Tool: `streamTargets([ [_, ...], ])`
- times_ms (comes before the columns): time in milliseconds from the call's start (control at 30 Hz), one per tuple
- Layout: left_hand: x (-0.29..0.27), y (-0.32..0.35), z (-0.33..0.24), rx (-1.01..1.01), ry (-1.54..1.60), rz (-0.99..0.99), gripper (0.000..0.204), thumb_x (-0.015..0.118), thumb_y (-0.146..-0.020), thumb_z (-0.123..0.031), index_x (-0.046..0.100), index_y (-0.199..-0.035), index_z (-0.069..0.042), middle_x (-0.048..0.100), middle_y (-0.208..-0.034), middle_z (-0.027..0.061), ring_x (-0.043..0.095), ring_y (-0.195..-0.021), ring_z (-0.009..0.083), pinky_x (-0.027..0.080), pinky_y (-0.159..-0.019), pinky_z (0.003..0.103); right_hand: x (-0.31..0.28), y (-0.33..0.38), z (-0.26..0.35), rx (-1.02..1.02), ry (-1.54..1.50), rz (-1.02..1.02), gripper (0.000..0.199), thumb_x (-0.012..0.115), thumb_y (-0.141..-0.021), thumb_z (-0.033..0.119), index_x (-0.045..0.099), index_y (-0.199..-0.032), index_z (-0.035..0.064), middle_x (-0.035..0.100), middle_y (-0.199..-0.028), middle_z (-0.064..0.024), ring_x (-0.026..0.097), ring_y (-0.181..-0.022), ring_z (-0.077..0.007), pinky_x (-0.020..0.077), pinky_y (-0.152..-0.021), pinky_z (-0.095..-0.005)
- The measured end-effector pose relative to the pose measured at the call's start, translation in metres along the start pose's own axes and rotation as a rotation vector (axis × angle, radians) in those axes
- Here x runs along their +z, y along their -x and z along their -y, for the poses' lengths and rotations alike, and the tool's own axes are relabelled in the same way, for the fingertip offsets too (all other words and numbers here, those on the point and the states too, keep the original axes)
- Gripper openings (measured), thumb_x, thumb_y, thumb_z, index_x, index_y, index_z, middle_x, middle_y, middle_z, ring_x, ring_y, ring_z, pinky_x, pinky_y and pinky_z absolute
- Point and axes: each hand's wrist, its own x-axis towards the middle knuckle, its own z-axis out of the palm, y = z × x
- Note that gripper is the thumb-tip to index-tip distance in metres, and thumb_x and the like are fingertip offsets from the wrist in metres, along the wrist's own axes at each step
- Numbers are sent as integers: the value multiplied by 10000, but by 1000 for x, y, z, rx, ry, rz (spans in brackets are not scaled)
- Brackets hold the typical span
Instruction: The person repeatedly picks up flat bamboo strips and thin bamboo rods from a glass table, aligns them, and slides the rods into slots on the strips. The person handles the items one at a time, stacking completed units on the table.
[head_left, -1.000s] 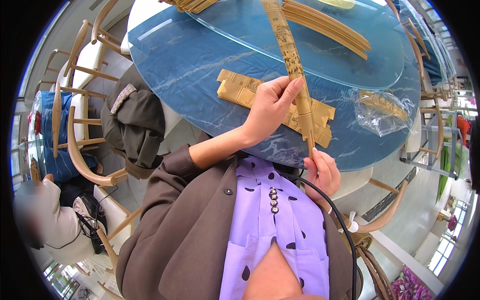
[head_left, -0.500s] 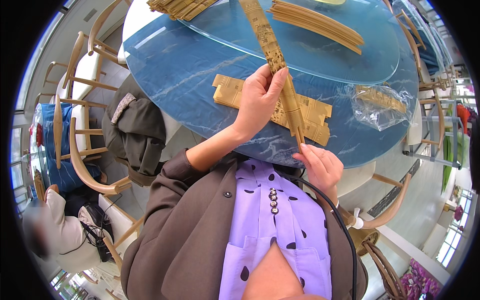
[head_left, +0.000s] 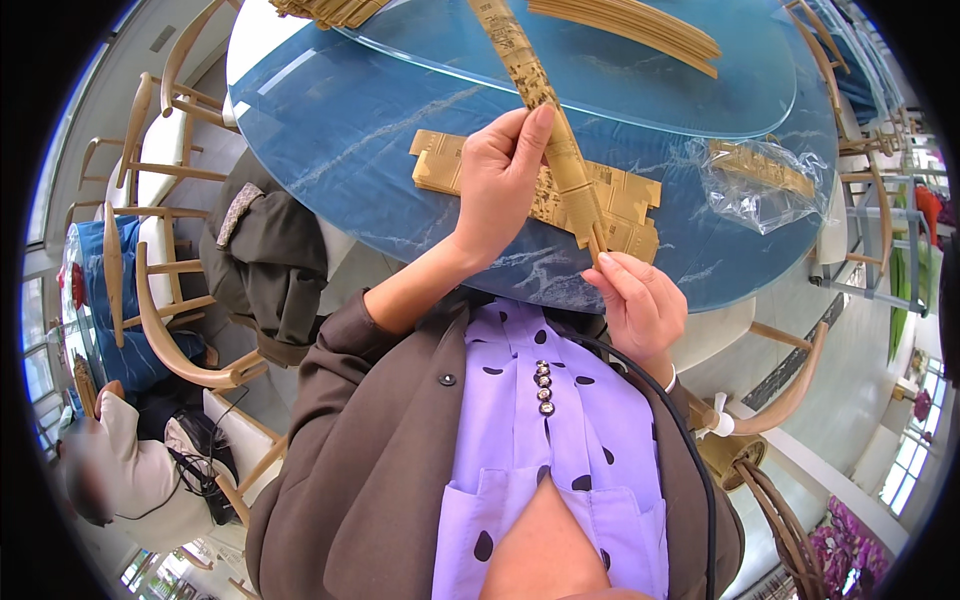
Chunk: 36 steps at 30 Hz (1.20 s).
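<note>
At the table's point(head_left: 350, 150) near edge, the left hand point(head_left: 500, 185) pinches a long gold card strip point(head_left: 555, 130) mid-length while the right hand's point(head_left: 640, 305) fingertips clasp its lower end, apparently mid-fold, over a flat carton point(head_left: 620, 200).

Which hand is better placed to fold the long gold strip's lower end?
Probably the right hand: its fingers pinch the gold strip at its lower tip, while the left hand grips it higher up, steadying the middle.
</note>
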Motion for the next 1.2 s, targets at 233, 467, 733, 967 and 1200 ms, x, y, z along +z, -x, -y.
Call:
streamTargets([
  [233, -2, 9, 4, -86, 85, 66, 374, 578, -1041, -282, 597, -766, -30, 480, -646, -58, 383, -601, 8, 306, -515, 215, 1, -4, -8, 49, -123, -4, 358, 862, -730, 67, 685, -1035, 6, 700, -818, -107, 680, -670, -189, 521, -564, -267],
  [467, -6, 12, 3, -81, 204, 73, 329, 492, -1075, -301, 586, -883, -51, 517, -680, -34, 406, -585, 10, 312, -505, 187, 7, -3, -18, 866, -985, -60, 305, 683, -938, 37, 641, -1229, -45, 708, -856, -93, 689, -735, -120, 532, -620, -217],
  [733, 3, -28, -3, -6, 188, 55, 288, 461, -1082, -273, 586, -1044, -17, 663, -806, 32, 542, -685, 36, 432, -577, 197, 11, -9, 3, 509, -625, 133, 338, 772, -821, -3, 696, -1149, -28, 720, -895, -114, 705, -760, -149, 560, -652, -242],
  [967, 10, -32, -1, 17, -32, 57, 241, 493, -1064, -225, 610, -1052, -15, 657, -788, 20, 536, -705, 39, 444, -663, 209, 10, -11, -1, 189, -283, 156, 378, 835, -697, 31, 737, -1062, 15, 705, -887, -112, 690, -708, -215, 544, -606, -279],
  [1200, 15, -26, 3, 0, -146, 97, 243, 465, -1072, -218, 595, -1061, -13, 560, -716, -9, 482, -683, 56, 413, -648, 225, 12, -7, 4, 13, 49, 80, 397, 877, -621, 131, 750, -992, 74, 650, -859, -35, 645, -713, -184, 507, -580, -298],
])
